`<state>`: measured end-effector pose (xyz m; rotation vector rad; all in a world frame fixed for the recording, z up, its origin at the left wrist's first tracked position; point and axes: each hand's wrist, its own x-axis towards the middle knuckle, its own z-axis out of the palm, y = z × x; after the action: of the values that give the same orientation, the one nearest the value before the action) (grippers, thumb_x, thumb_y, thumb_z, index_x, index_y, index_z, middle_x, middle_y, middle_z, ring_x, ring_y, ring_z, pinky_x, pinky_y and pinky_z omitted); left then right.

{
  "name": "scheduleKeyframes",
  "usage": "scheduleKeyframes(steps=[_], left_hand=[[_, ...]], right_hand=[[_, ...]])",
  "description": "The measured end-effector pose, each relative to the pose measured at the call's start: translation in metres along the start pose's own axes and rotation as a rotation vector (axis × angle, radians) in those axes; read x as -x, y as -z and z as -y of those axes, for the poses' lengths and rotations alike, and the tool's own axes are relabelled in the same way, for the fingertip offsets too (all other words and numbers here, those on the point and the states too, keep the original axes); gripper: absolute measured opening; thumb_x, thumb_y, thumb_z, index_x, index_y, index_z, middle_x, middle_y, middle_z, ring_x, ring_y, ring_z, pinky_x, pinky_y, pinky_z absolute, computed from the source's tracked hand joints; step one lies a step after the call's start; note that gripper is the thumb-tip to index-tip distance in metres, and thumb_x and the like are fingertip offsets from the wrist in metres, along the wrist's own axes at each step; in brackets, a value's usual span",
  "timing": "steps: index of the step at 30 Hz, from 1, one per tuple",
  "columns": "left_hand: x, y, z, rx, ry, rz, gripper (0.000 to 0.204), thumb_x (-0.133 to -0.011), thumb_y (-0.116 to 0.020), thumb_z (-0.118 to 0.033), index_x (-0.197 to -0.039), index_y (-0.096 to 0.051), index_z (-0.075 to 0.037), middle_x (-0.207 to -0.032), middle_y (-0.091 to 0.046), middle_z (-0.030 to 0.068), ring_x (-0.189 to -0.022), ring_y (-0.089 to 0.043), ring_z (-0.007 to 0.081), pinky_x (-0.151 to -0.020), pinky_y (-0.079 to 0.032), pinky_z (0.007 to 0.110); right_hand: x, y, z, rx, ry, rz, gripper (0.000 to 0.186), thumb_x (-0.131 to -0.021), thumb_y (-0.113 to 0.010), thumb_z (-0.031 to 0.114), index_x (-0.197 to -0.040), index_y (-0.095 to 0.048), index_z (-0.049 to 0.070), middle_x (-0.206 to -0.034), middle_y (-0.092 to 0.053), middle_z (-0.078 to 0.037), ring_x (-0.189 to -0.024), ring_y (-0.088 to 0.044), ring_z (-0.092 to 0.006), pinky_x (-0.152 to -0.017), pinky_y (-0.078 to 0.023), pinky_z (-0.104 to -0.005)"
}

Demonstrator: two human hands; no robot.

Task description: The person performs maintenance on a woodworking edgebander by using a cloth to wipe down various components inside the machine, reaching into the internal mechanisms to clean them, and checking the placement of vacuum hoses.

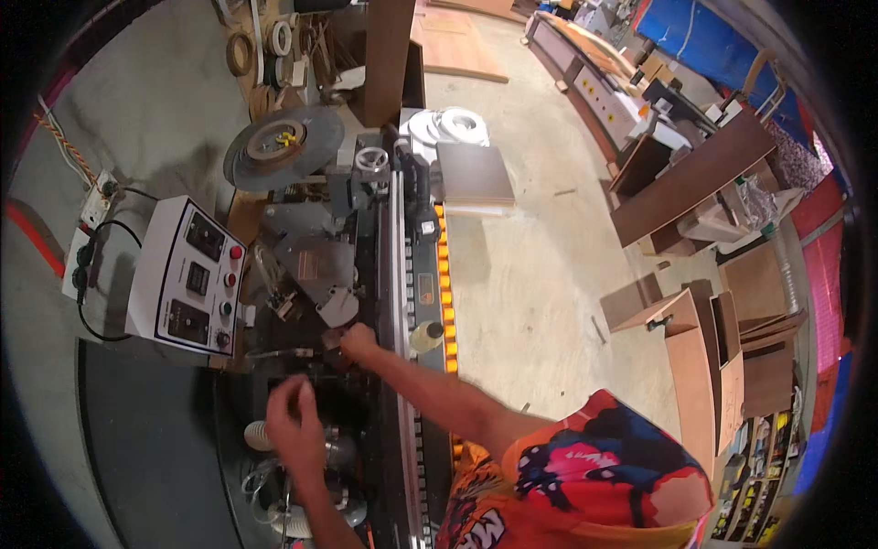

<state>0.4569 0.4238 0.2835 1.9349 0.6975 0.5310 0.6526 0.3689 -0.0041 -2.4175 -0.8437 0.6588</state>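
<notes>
My right hand [358, 344] reaches into the edge-banding machine [395, 265], below a pale rounded metal plate [339, 307]. Its fingers close around a small part that is mostly hidden, and I cannot make out what it is. My left hand [294, 423] is raised over the machine's lower section, near a ribbed pale hose [259, 435]. The fingers of that hand are loosely bent, slightly blurred, with nothing visible in them. A white control box [187, 274] with coloured buttons stands left of both hands.
A large grey reel disc [315, 146] sits at the machine's far end. Orange rollers [445, 293] line its right side, beside a small bottle [426, 337]. Brown panels [476, 174] are stacked beyond. Wooden boards [690, 348] and a workbench [585, 82] stand at right.
</notes>
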Motion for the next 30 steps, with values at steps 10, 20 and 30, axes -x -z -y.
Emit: scheduleKeyframes(steps=[10,20,30], left_hand=[[-0.175,-0.159,0.101,-0.842,-0.081,1.287,0.034,-0.084,-0.063,-0.021,-0.108,-0.077,-0.001,-0.117,-0.072,0.024,-0.108,-0.071,0.0395,-0.091,-0.056,0.048],[-0.164,-0.121,0.121,-1.084,0.116,1.139,0.05,-0.09,-0.071,-0.044,-0.119,-0.074,-0.003,-0.125,-0.07,0.0248,-0.119,-0.066,0.0408,-0.1,-0.053,0.048],[-0.175,-0.116,0.169,-1.077,0.136,1.044,0.05,-0.082,-0.083,-0.042,-0.118,-0.076,-0.008,-0.125,-0.071,0.0192,-0.118,-0.067,0.0381,-0.098,-0.055,0.05]], right_hand=[[-0.024,0.0,-0.033,0.085,0.061,0.124,0.021,-0.087,-0.062,0.014,-0.089,-0.078,0.001,-0.095,-0.077,-0.018,-0.091,-0.075,-0.0341,-0.079,-0.059,-0.0454],[0.113,0.234,0.072,0.012,0.02,-0.142,0.013,-0.083,-0.068,0.004,-0.09,-0.073,-0.005,-0.09,-0.073,-0.027,-0.088,-0.074,-0.0426,-0.078,-0.061,-0.0501],[0.067,0.046,0.056,-0.157,-0.185,-0.005,0.02,-0.084,-0.069,0.012,-0.095,-0.071,-0.004,-0.096,-0.072,-0.03,-0.1,-0.071,-0.0461,-0.084,-0.06,-0.0519]])
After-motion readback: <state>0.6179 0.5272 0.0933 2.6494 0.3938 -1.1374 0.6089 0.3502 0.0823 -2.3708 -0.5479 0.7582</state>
